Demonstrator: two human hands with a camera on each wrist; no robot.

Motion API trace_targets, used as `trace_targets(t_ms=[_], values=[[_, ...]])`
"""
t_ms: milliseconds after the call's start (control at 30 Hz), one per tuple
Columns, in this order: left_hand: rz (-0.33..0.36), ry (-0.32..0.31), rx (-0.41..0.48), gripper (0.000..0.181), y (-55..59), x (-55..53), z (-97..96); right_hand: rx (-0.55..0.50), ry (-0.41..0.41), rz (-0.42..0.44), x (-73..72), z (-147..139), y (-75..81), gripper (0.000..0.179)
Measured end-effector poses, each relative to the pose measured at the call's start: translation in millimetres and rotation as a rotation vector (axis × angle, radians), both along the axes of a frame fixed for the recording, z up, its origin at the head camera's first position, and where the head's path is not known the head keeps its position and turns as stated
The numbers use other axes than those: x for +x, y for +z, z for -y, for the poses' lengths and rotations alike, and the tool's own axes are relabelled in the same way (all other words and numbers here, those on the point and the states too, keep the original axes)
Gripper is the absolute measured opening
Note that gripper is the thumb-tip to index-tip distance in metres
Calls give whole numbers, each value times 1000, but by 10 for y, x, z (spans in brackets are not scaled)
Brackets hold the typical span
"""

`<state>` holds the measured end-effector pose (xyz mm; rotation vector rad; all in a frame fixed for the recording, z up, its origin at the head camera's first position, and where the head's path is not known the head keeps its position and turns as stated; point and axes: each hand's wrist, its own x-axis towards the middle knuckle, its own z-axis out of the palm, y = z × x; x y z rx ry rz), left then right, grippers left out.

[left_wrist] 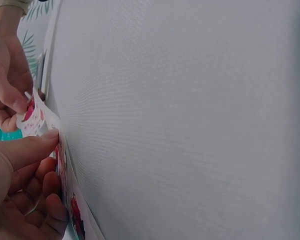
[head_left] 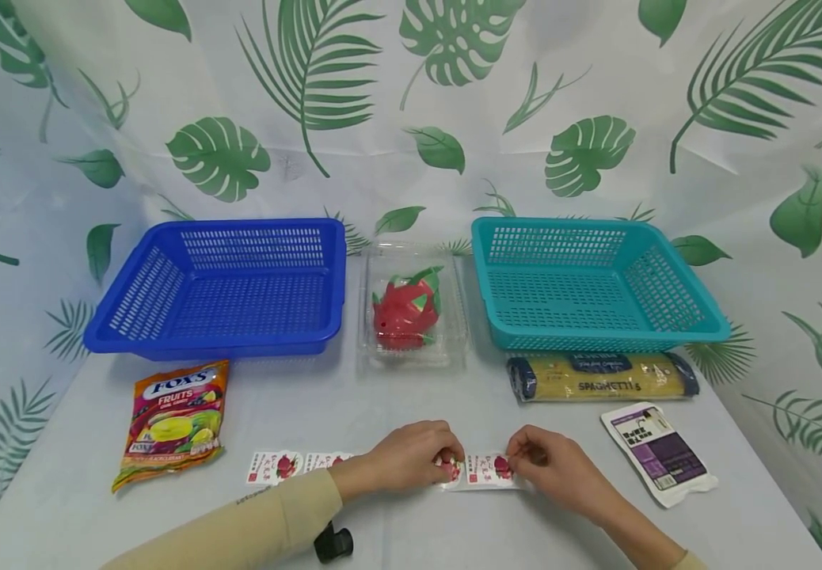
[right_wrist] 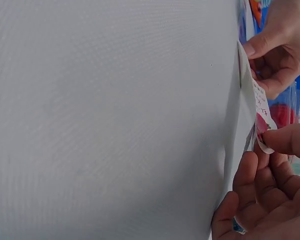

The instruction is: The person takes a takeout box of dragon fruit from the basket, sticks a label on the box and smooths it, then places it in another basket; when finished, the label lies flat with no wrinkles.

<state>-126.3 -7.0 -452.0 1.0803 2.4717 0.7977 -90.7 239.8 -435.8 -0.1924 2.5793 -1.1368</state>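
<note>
A strip of white labels (head_left: 273,469) printed with red dragon fruit lies along the front of the table. My left hand (head_left: 411,457) pinches it between thumb and fingers, partway along. At the strip's right end, my right hand (head_left: 557,471) pinches the edge of the last label (head_left: 484,469). That label (right_wrist: 261,116) lifts and curves off its backing in the right wrist view. Beyond the hands, a red dragon fruit (head_left: 405,313) with green tips sits in a clear plastic box (head_left: 455,348). Part of the strip is hidden under my left hand and sleeve.
A blue basket (head_left: 240,346) stands at back left, a teal basket (head_left: 596,339) at back right. A FOX'S candy bag (head_left: 174,419) lies left. Right are a spaghetti pack (head_left: 606,378) and a purple-white pouch (head_left: 659,453). A small black object (head_left: 332,543) is near my left sleeve.
</note>
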Motion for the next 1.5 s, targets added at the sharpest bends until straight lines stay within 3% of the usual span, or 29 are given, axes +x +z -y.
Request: trace_targets(t_ms=[167,267,400,567,733,867,1033,1200,1300,1500], values=[[-2,-6,6,13,-3,-4,1,-26,-108,60,-14,-7,24,8],[10,-7,9,14,2,-14,1,-31,-125,68,-38,-17,36,9],[53,-2,76,17,24,-52,-15,-50,-76,61,-89,-23,61,9],[89,-35,255,20,92,-108,-70,-126,27,70,-186,-7,113,17],[183,-56,385,20,154,-140,-110,-230,82,142,-278,39,207,25],[257,-11,447,17,172,-154,-125,-283,81,200,-331,66,301,27],[277,65,482,16,183,-167,-133,-285,77,191,-385,94,374,27],[319,89,505,17,205,-173,-135,-284,54,186,-414,118,413,27],[325,119,519,18,221,-178,-137,-298,40,171,-423,137,426,27],[296,239,557,19,303,-208,-116,-316,22,129,-450,168,415,42]])
